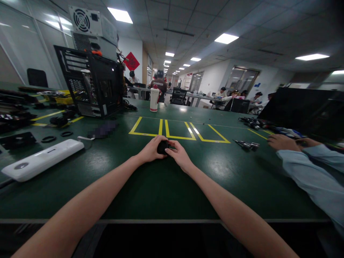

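A small dark round object (162, 147) is held between my two hands, just above or on the green table (150, 190), near the middle of the view. My left hand (152, 148) wraps its fingers round the object's left side and top. From the right, my right hand (178, 154) pinches its edge with thumb and fingers. What the object is cannot be made out. Yellow tape outlines (180, 138) lie on the table just beyond my hands.
A white power strip (44, 157) and black rings (48, 139) lie left, before a black computer case (94, 82). A white tumbler (154, 98) stands at the back. Metal tools (245, 144) lie right, near another person's hands (285, 142).
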`<state>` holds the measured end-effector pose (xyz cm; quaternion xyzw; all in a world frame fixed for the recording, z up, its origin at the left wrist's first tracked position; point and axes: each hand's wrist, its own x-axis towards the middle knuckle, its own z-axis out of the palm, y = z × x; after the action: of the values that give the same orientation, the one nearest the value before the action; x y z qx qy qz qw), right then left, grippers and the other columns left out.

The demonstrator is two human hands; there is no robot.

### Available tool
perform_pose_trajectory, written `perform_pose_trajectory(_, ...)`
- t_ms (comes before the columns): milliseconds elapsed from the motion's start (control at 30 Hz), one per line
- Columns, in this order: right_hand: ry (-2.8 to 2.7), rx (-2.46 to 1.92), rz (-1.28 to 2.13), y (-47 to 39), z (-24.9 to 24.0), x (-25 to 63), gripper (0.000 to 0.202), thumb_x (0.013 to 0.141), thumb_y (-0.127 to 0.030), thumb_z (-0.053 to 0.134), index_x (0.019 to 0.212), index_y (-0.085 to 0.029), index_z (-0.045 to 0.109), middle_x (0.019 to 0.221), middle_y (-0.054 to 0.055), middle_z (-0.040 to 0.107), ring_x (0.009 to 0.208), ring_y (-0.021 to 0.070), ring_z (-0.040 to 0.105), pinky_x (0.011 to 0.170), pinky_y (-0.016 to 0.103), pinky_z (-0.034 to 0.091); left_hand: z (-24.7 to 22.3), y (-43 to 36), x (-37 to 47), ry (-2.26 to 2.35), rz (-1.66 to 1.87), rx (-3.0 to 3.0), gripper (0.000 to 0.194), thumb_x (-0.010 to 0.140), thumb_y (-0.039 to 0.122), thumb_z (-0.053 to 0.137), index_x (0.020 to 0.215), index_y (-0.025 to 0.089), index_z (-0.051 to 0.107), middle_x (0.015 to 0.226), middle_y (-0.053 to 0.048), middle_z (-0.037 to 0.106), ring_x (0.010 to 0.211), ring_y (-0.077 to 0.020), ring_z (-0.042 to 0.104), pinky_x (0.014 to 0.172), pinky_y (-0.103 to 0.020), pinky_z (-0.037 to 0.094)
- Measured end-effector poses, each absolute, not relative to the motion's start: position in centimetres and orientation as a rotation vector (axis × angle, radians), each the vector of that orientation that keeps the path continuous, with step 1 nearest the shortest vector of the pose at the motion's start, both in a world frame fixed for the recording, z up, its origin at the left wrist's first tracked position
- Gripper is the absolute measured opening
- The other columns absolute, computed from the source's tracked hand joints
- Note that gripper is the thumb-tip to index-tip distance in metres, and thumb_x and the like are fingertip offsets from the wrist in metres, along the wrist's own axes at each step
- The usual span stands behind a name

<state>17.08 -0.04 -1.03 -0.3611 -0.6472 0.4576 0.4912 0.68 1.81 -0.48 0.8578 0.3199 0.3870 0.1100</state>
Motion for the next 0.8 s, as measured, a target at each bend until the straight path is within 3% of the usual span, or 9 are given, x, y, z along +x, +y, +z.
perform_pose_trajectory(100, -1.604, -0.912, 1.131, -0.13, -0.93, 17.13, 0.036, 0.072, -0.024, 0.057, 0.106, -0.021, 0.049, 0.111, 0.005, 0.053, 0.099, 0.0182, 0.054, 0.089, 0.037, 0.042, -0.43, 1.79, 0.7, 0.943, 1.132, 2.523, 0.058, 0.06, 0.022, 0.067, 0.111, 0.022, 0.038, 0.11, -0.005, 0.045, 0.105, -0.0229, 0.045, 0.091, -0.038, 0.038)
perform_pose_trajectory(567, -1.619, -0.864, 1.082, -0.13, -1.09, 17.93, 0.034, 0.064, -0.022, 0.064, 0.095, -0.021, 0.049, 0.103, 0.001, 0.054, 0.098, 0.0175, 0.054, 0.089, 0.036, 0.042, -0.46, 1.8, 1.3, 0.911, 1.121, 2.533, 0.057, 0.061, 0.022, 0.066, 0.11, 0.022, 0.038, 0.11, -0.005, 0.045, 0.104, -0.0227, 0.045, 0.09, -0.038, 0.039)
perform_pose_trajectory(800, -1.536, -0.926, 1.097, -0.05, -1.13, 17.68, 0.036, 0.07, -0.028, 0.058, 0.105, -0.021, 0.051, 0.107, 0.006, 0.054, 0.096, 0.018, 0.055, 0.089, 0.039, 0.041, -0.7, 2.05, 1.39, 0.916, 1.14, 2.523, 0.059, 0.059, 0.022, 0.067, 0.11, 0.022, 0.038, 0.109, -0.005, 0.046, 0.103, -0.0224, 0.046, 0.09, -0.038, 0.039)
